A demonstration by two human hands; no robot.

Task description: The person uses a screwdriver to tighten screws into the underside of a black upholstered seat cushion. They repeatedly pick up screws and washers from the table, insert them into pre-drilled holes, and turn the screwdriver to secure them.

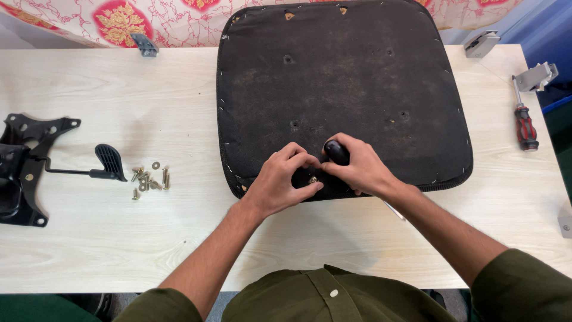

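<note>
A black chair seat [345,77] lies upside down on the pale wooden table [119,226], its dark fabric underside up. My left hand [280,182] rests on the seat's near edge, thumb and fingertips pinched around a small brass-coloured screw [312,179]. Beside it, my right hand [360,167] grips the rounded black handle of a tool [336,152], held upright just over the screw. The tool's tip is hidden by my fingers.
A pile of several screws and washers [149,177] lies left of the seat. Further left sits a black metal chair mechanism with a lever [36,167]. A red-and-black screwdriver [524,122] and grey metal brackets [536,76] lie at the right edge.
</note>
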